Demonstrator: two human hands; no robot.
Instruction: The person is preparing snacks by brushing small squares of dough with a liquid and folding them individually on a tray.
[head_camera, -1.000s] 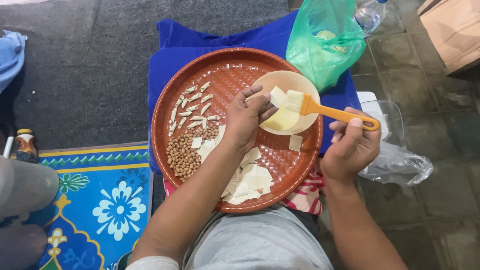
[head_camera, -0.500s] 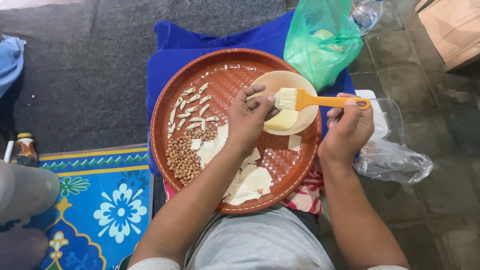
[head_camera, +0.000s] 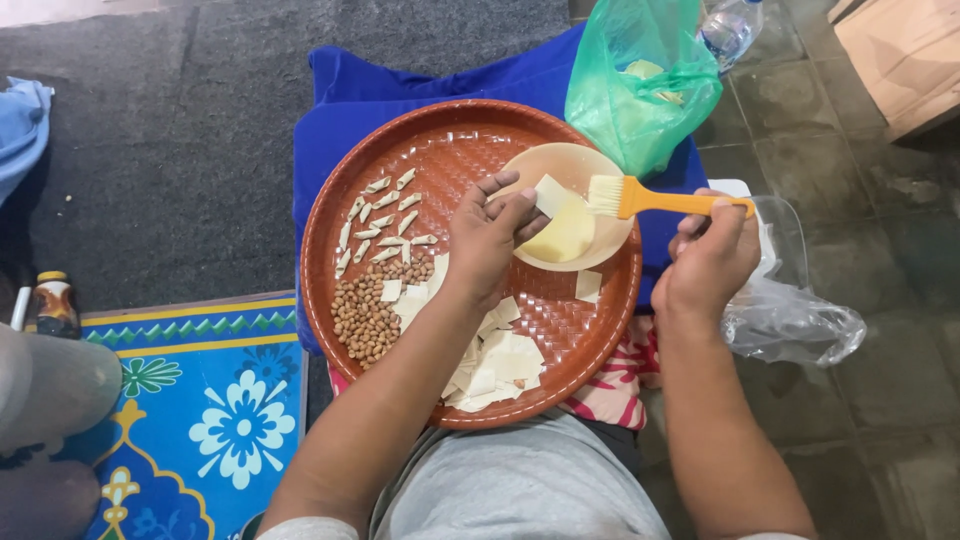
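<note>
My left hand (head_camera: 488, 240) hovers over a round brown woven tray (head_camera: 450, 140) and pinches a small pale square dough wrapper (head_camera: 550, 194) at the edge of a cream bowl (head_camera: 572, 165) holding yellowish liquid. My right hand (head_camera: 705, 262) grips the orange handle of a pastry brush (head_camera: 660, 202), its bristles resting over the bowl beside the wrapper. On the tray lie a heap of peanuts (head_camera: 368, 305), several small rolled pieces (head_camera: 385, 215) and a pile of cut wrappers (head_camera: 495, 365).
A blue cloth (head_camera: 350, 110) lies under the tray. A green plastic bag (head_camera: 640, 80) and a water bottle (head_camera: 730, 30) sit behind it, a clear plastic bag (head_camera: 790, 315) to the right, a patterned blue mat (head_camera: 200, 420) and small bottle (head_camera: 55, 300) at left.
The brush has swung leftward and levelled, its bristles now beside the wrapper. My left hand has shifted slightly and turned the wrapper between its fingers over the bowl.
</note>
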